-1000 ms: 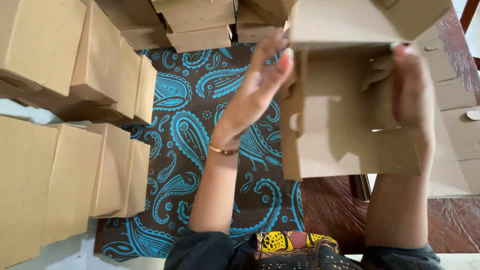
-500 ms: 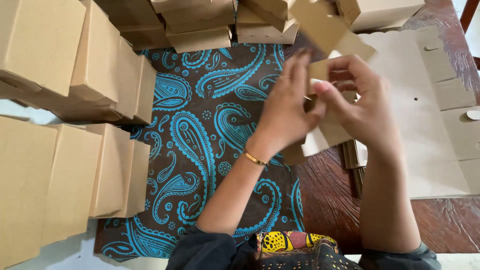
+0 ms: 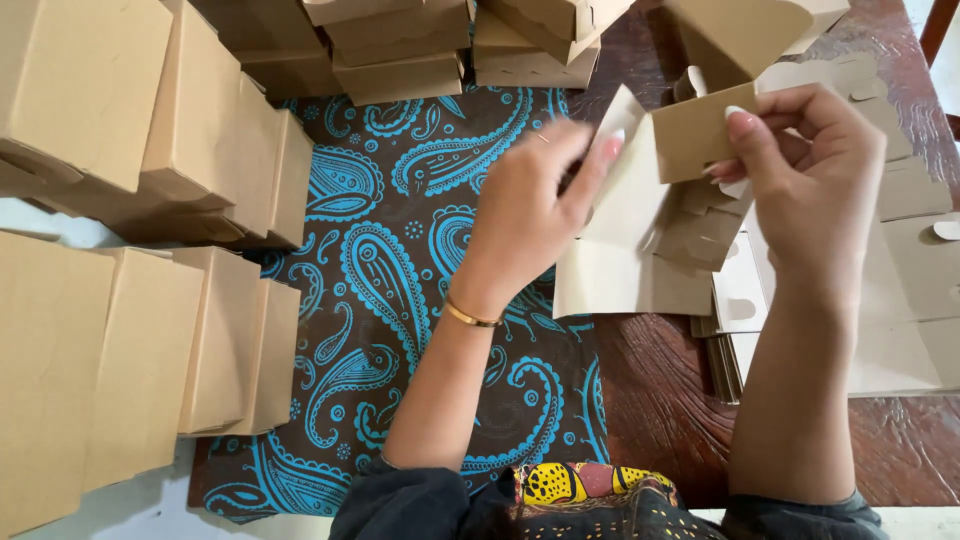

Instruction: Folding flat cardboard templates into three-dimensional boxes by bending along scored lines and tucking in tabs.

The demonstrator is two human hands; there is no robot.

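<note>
A brown cardboard box blank (image 3: 630, 250), partly folded, hangs in the air between my two hands above the table. My left hand (image 3: 530, 215), with a gold bangle on the wrist, grips its left panel with the fingers curled around the edge. My right hand (image 3: 810, 180) pinches a folded flap at the top right of the blank between thumb and fingers. Part of the blank is hidden behind my right hand.
Several finished brown boxes (image 3: 150, 150) stand stacked at the left, with more boxes (image 3: 400, 50) at the top. A blue paisley cloth (image 3: 390, 290) covers the dark wooden table (image 3: 650, 420). A pile of flat blanks (image 3: 900, 300) lies at the right.
The blank was spread wide and held up a second ago. Now it is lower and folded smaller, with both hands close together on its panels.
</note>
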